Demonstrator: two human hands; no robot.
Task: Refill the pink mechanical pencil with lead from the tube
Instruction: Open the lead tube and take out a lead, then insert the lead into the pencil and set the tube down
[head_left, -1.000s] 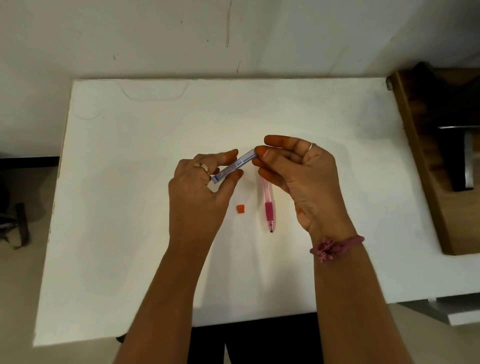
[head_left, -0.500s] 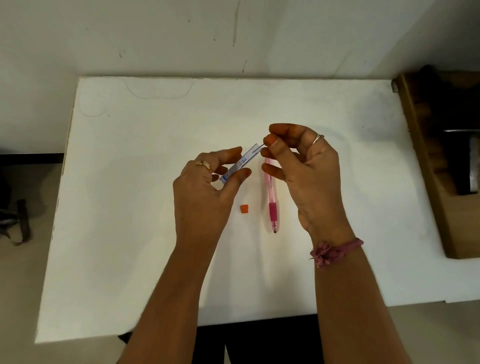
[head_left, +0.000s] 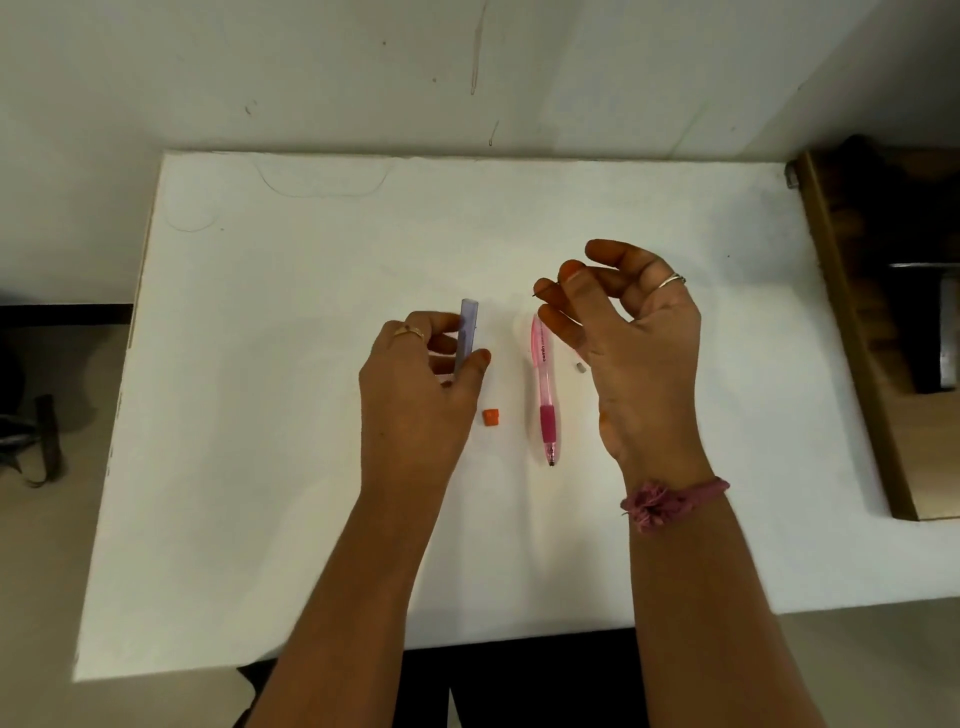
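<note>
The pink mechanical pencil (head_left: 544, 387) lies on the white table (head_left: 260, 415), tip toward me, between my hands. My left hand (head_left: 415, 395) holds the pale blue lead tube (head_left: 467, 332) roughly upright, its open end up. My right hand (head_left: 628, 343) hovers above and right of the pencil's top end, thumb and forefinger pinching a thin dark lead (head_left: 540, 291). A small orange cap (head_left: 491, 418) rests on the table between the tube and the pencil. A tiny grey piece (head_left: 580, 367) lies just right of the pencil, partly behind my right hand.
A brown wooden cabinet (head_left: 883, 338) with dark contents stands against the table's right edge. A white wall runs behind the table. A dark strap (head_left: 47, 441) lies on the floor at the left.
My hands have moved apart. My right hand drew a lead out of the tube and shifted right; my left hand turned the tube upright and moved it left.
</note>
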